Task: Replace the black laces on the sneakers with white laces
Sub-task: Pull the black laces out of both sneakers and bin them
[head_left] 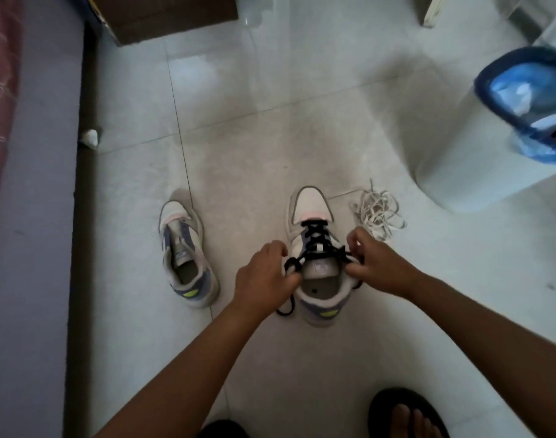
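Two white and blue sneakers stand on the tiled floor. The right sneaker (311,213) still carries a black lace (314,237) crossed through its eyelets. My left hand (264,276) grips that sneaker's left collar and pinches the lace end there. On the other side my right hand (373,263) pinches the lace at the top eyelets. A loose black lace end trails below the heel. The left sneaker (185,254) has no lace in it. A tangled pile of white laces (378,213) lies on the floor just right of the right sneaker.
A bed edge with a dark frame (80,216) runs along the left. A white bin with a blue bag (498,128) stands at the right, a brown cabinet (166,14) at the back. My sandalled foot (406,415) is at the bottom.
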Demonstrator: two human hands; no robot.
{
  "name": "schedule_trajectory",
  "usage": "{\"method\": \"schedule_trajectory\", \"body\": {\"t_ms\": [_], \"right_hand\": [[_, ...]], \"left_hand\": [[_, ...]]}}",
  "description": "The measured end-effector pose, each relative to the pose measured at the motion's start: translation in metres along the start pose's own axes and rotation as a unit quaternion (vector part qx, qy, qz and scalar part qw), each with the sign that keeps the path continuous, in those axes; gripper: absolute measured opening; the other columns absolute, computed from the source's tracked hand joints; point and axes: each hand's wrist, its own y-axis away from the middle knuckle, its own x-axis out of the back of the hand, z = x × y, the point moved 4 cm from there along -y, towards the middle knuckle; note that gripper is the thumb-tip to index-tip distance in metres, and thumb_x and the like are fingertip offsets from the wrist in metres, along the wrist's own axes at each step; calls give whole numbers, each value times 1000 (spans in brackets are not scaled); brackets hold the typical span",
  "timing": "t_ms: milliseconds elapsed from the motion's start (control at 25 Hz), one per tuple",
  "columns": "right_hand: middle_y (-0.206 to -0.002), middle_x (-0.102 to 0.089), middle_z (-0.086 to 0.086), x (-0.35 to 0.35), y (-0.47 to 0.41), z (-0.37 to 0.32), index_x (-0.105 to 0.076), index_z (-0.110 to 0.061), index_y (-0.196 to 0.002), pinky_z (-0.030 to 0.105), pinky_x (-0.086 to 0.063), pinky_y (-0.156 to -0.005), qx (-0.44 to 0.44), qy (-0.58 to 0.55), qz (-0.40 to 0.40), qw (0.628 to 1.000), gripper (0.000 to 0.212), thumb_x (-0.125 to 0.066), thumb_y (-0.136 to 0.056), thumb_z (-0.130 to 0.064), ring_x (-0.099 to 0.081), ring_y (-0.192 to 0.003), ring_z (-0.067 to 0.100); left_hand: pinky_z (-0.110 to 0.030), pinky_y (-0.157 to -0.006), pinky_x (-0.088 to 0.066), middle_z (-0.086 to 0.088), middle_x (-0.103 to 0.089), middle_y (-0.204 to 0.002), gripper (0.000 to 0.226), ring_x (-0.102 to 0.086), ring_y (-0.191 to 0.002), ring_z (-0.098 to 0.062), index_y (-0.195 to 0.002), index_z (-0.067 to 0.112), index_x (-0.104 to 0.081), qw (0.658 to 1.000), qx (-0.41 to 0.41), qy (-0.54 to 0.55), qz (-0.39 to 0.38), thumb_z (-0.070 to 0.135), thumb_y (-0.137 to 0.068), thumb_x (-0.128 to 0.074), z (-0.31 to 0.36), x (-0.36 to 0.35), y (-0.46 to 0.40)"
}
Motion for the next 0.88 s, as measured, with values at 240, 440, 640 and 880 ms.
{"method": "schedule_trajectory", "body": {"t_ms": [240, 440, 640, 880], "right_hand": [[-102, -63, 11, -57, -13, 16, -32, -17, -130, 34, -40, -66, -82, 204, -72, 973, 57, -59, -84, -37, -61, -95, 32], [-115, -51, 11, -48, -13, 5, -51, -10, -120, 39, -42, -78, 26, 302, 0, 953, 45, -58, -87, -40, -50, -104, 29], [-87, -56, 7, -35, -11, -3, -59, -12, -81, 34, -37, -70, 60, 181, -3, 982, 25, -62, -87, -36, -50, -81, 22], [-69, -56, -5, -36, -18, 13, -50, -26, -82, 23, -38, -57, -121, 3, -98, 988, 18, -66, -85, -34, -49, -58, 7]], "left_hand": [[-34, -67, -39, -12, -60, -96, 34, -58, -90, -29, -76, 17, -44, 977, 52, -21, -207, 47, -88, -54, -25, -61, -6], [-31, -59, -40, 4, -60, -78, 51, -56, -70, -14, -81, 22, -51, 986, 65, 57, -142, 72, -79, -42, -22, -57, -3], [-28, -56, -33, 4, -50, -69, 30, -46, -63, -12, -70, 21, -43, 984, 49, 73, -155, 40, -87, -59, -4, -45, -24], [-37, -75, -52, -21, -65, -81, 21, -63, -76, -30, -77, 1, -63, 958, 123, 183, -181, 19, -88, -61, -9, -40, -32]]}}
